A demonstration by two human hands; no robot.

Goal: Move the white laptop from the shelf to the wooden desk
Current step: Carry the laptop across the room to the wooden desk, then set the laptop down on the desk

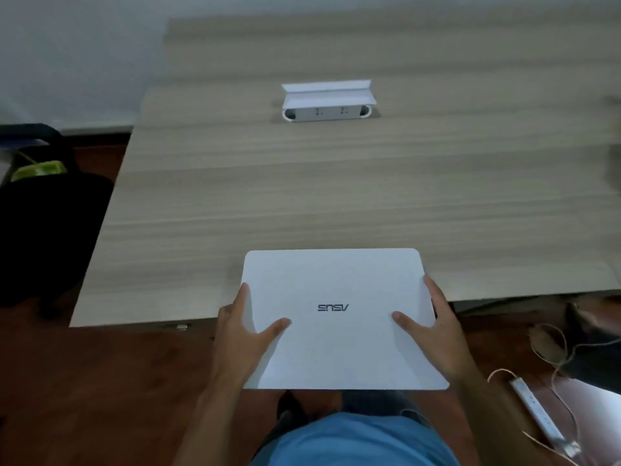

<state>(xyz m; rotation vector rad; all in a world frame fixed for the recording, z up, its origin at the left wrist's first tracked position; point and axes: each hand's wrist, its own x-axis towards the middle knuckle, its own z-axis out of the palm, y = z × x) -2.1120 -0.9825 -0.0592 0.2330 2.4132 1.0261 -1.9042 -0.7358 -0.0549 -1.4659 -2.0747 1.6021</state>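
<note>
At 6 o'clock, nearest to the camera, both hands hold the white laptop (339, 317) by its side edges: the left hand (245, 334) grips the left edge and the right hand (433, 331) the right edge, thumbs on top of the lid. The laptop is closed, clean, with its logo upside down to the viewer. Its far part is over the near edge of the wooden desk (336, 190); I cannot tell if it touches. Carrying seems nearly done; setting down and letting go remain. At 12 o'clock, farther on the desk, stands a white socket box (327, 102).
</note>
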